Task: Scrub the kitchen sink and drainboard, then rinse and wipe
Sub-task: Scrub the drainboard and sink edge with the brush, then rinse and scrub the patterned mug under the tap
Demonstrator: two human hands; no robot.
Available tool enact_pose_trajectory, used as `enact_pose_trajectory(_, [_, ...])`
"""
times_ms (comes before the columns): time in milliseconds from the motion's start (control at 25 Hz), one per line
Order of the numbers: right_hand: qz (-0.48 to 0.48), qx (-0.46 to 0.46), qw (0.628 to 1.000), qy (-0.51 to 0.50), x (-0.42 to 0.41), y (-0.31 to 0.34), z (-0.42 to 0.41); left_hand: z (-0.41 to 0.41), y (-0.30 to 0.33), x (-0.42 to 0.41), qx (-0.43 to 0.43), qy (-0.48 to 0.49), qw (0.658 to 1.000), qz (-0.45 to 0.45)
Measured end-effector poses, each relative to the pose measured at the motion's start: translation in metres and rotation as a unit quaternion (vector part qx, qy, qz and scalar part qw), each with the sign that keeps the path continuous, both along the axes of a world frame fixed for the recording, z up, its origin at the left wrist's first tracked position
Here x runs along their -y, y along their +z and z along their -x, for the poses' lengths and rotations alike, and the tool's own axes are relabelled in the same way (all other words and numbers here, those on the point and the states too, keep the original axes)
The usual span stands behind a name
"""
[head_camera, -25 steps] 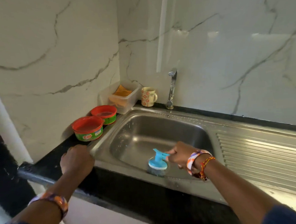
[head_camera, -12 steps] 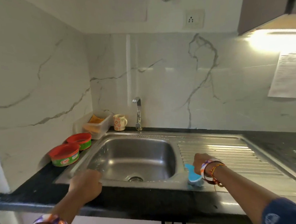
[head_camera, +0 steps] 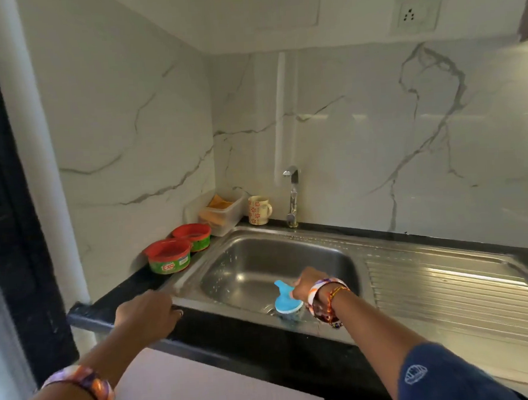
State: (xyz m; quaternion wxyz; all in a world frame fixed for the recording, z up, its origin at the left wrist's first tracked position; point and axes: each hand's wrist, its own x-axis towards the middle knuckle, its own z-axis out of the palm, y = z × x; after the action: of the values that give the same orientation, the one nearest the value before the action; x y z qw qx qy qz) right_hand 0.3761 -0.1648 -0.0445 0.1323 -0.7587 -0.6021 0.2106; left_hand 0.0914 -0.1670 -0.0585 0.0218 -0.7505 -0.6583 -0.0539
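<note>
A stainless steel sink (head_camera: pixel 260 262) with a ribbed drainboard (head_camera: pixel 447 287) on its right is set in a black counter. My right hand (head_camera: pixel 308 285) grips the handle of a blue scrub brush (head_camera: pixel 286 302), whose bristles press on the sink's front rim near the basin's right corner. My left hand (head_camera: pixel 146 313) rests on the counter's front edge at the sink's left corner, fingers curled over the edge. The tap (head_camera: pixel 292 198) stands behind the basin, with no water running.
Two red-lidded green tubs (head_camera: pixel 169 261) (head_camera: pixel 194 236) stand left of the sink. A clear plastic box (head_camera: pixel 218 213) with orange cloths and a patterned mug (head_camera: pixel 258 209) sit at the back corner. Marble walls enclose the left and back.
My right hand has slid the brush left from the drainboard's front edge back to the sink's front rim. My left hand stays on the counter edge. The view has shifted left.
</note>
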Motion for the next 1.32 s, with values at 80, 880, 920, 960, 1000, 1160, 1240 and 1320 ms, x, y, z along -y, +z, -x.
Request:
enact_pose_trajectory(80, [-0.003, -0.077, 0.997, 0.008, -0.017, -0.004, 0.021, 0.023, 0.001, 0.007, -0.007, 0.011, 1.000, 0.021])
enact_pose_trajectory(880, [-0.154, 0.203, 0.874, 0.414, -0.067, -0.047, 0.226, 0.075, -0.007, 0.052, 0.043, 0.085, 0.994, 0.050])
enact_pose_trajectory(920, [-0.153, 0.192, 0.878, 0.411, -0.065, -0.045, 0.217, 0.069, -0.005, 0.048, 0.039, 0.078, 0.995, 0.053])
enact_pose_trajectory(960, [-0.154, 0.180, 0.884, 0.403, -0.063, -0.042, 0.204, 0.059, -0.004, 0.042, 0.031, 0.067, 0.996, 0.055])
enact_pose_trajectory(1000, [-0.155, 0.166, 0.890, 0.394, -0.062, -0.038, 0.191, 0.048, 0.000, 0.035, 0.024, 0.057, 0.996, 0.058])
enact_pose_trajectory(1160, [-0.177, 0.122, 0.915, 0.341, -0.054, -0.014, 0.113, -0.016, 0.020, 0.005, 0.025, -0.014, 0.999, 0.043])
enact_pose_trajectory(1240, [-0.185, 0.106, 0.926, 0.313, -0.047, -0.005, 0.071, -0.050, 0.025, -0.009, 0.023, -0.063, 0.997, 0.032])
enact_pose_trajectory(1320, [-0.185, 0.102, 0.934, 0.289, -0.037, 0.002, 0.032, -0.082, 0.025, -0.019, 0.029, -0.106, 0.993, 0.029])
